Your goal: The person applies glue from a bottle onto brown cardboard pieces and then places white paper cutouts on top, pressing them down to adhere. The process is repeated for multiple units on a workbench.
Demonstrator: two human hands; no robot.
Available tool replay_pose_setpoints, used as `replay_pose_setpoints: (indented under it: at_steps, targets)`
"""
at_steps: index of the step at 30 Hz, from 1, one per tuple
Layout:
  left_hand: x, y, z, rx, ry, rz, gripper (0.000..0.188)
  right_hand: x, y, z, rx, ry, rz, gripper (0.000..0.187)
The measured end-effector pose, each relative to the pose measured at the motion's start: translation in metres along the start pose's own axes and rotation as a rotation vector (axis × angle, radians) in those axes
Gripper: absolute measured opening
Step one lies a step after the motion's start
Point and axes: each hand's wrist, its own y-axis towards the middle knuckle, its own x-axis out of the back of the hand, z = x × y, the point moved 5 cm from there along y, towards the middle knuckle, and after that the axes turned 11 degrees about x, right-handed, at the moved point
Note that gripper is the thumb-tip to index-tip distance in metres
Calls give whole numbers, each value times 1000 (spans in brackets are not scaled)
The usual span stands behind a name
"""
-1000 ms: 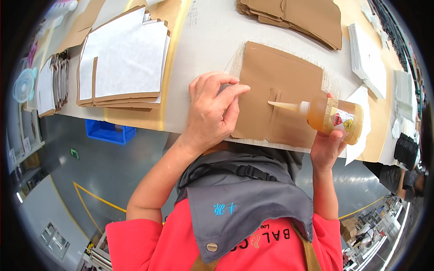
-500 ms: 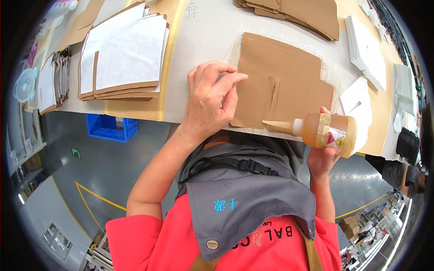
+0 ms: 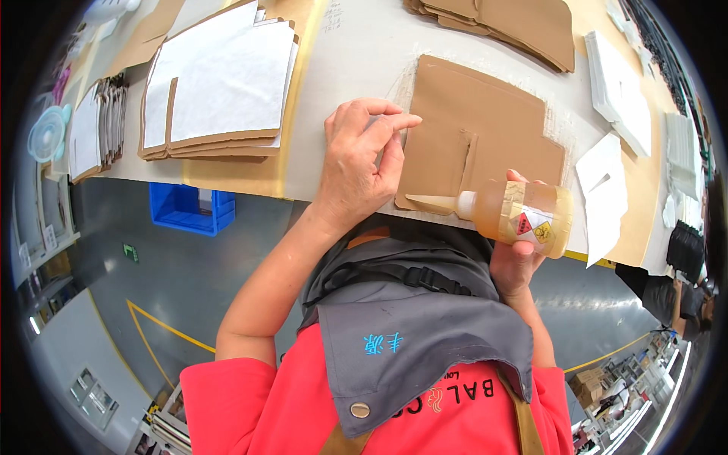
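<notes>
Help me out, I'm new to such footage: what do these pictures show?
No machine here; the work is all by hand. A wide fisheye camera, worn on the head, looks down, so straight edges bend. The right hand holds an amber bottle sideways, its pale nozzle over the near left corner of a brown panel; whether the tip touches is unclear. The left hand, apparently empty, is at the panel's left edge. Also on the table: brown pieces with white faces stacked at left, a brown stack at the far side, white sheets at right.
</notes>
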Motion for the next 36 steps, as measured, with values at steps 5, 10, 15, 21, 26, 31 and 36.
replay_pose_setpoints:
  at_steps: [5,10,15,21,26,31,36]
  targets:
    - [6,1,7,83,-143,-49,34,-9,13,5,-294,328,-72,82]
    - [9,3,8,143,-216,-56,34,-1,82,12,-39,284,-79,66]
    - [7,6,8,113,-265,-69,35,-14,127,-2,46,99,-11,61]
    - [6,5,12,140,-278,-43,36,-23,142,-19,44,53,15,55]
    - [7,4,12,166,-284,-21,37,-19,138,-21,4,91,13,54]
    - [6,4,13,125,-284,-49,37,-15,126,-21,-24,40,90,61]
    - [6,4,13,120,-288,-70,37,-10,109,-17,-43,22,124,67]
